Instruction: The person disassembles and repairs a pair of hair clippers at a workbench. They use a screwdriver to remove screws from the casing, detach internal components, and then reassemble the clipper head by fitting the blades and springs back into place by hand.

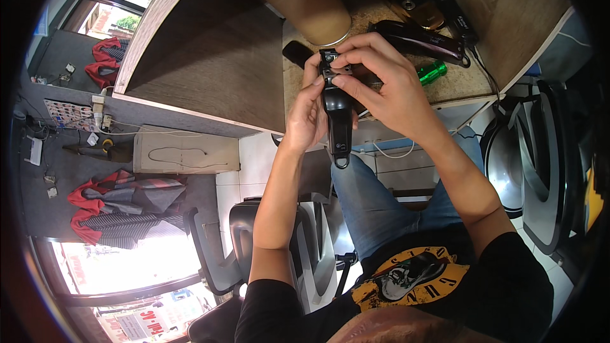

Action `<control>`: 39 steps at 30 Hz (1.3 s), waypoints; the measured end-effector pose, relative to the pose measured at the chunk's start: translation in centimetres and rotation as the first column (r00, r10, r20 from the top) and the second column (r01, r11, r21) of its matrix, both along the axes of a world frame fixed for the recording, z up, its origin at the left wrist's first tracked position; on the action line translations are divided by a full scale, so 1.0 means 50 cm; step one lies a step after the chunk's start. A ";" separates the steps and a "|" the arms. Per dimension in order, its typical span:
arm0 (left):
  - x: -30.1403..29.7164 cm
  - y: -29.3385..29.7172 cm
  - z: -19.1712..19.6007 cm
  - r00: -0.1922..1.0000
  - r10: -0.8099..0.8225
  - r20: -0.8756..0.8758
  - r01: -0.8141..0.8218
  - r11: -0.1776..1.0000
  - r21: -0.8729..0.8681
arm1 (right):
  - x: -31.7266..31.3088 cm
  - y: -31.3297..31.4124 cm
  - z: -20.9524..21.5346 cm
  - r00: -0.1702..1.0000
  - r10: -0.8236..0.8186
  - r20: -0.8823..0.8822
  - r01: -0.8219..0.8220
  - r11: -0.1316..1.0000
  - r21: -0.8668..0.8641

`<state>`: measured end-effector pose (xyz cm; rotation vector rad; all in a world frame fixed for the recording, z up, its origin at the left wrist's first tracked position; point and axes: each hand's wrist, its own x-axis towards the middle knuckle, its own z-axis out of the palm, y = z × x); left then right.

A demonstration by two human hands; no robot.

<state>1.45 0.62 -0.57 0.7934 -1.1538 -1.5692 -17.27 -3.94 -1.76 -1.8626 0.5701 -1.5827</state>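
Note:
A black hair clipper [338, 117] is held upright in the middle of the view, its blade end pointing away from me and its hanging loop toward me. My left hand [304, 117] is wrapped around the clipper's left side, with the fingers partly hidden behind it. At the blade end, my right hand [389, 82] pinches a small metal part of the clipper between thumb and fingers. The exact part is hard to make out. Just beyond my hands on the wooden shelf lie a dark purple hair clipper [422, 43] and a screwdriver with a green handle [432, 72].
A tan cylinder [311, 6] stands on the shelf [464, 87], near a black rounded object [295, 54]. A black device with a cord [452, 16] lies at the back right. Chairs [540, 171] flank me. Red and grey cloths [130, 206] are at the left.

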 end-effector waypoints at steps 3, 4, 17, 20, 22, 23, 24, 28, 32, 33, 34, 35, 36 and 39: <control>0.002 0.000 -0.002 1.000 -0.016 -0.004 0.016 1.000 -0.007 | -0.003 0.002 0.003 1.000 -0.006 -0.020 0.006 1.000 -0.017; 0.002 0.000 -0.002 1.000 -0.020 -0.010 0.020 1.000 -0.010 | -0.005 0.004 0.005 0.999 -0.009 -0.035 0.008 1.000 -0.024; 0.002 0.001 0.000 1.000 -0.011 0.025 0.010 1.000 0.014 | -0.002 0.009 0.008 0.999 -0.031 -0.036 0.030 0.999 -0.032; -0.001 0.001 0.003 1.000 -0.007 0.029 0.007 1.000 0.012 | 0.001 0.007 0.005 0.999 -0.045 -0.001 0.045 0.998 -0.049; -0.003 0.001 0.005 0.998 0.004 0.059 -0.005 1.000 0.014 | 0.000 0.006 0.006 0.999 -0.039 -0.004 0.039 0.999 -0.031; -0.003 0.001 0.005 0.998 0.004 0.058 -0.005 1.000 0.013 | 0.000 0.007 0.005 0.999 -0.039 -0.005 0.039 0.999 -0.032; -0.003 0.001 0.005 0.996 0.005 0.087 -0.005 1.000 0.008 | 0.001 0.008 0.005 0.999 -0.037 0.000 0.037 0.999 -0.014; -0.005 0.001 0.005 0.991 0.006 0.132 -0.003 1.000 -0.019 | 0.002 0.006 0.005 0.999 -0.043 0.000 0.043 0.999 -0.009; -0.007 -0.001 0.006 0.991 0.011 0.134 -0.009 1.000 -0.018 | 0.003 0.005 0.003 0.999 -0.039 0.008 0.039 0.999 -0.022; -0.009 -0.002 0.007 0.987 0.021 0.160 -0.018 1.000 -0.021 | 0.003 0.006 0.004 0.999 -0.040 0.013 0.040 0.999 0.013; -0.010 0.001 0.010 0.982 0.040 0.183 -0.036 0.999 -0.025 | 0.002 0.007 0.008 0.999 -0.033 0.014 0.032 0.998 0.045; -0.009 0.005 0.014 0.980 0.031 0.195 -0.028 0.999 -0.017 | -0.001 0.011 0.016 1.000 -0.010 0.022 0.008 0.995 0.095; -0.005 0.007 0.017 0.981 0.053 0.188 -0.049 0.999 -0.022 | 0.001 0.011 0.019 1.000 0.011 0.016 -0.012 0.996 0.090; -0.003 0.005 0.015 0.985 0.015 0.171 -0.023 0.999 0.046 | -0.002 0.007 0.020 0.997 -0.032 -0.063 0.029 0.998 -0.049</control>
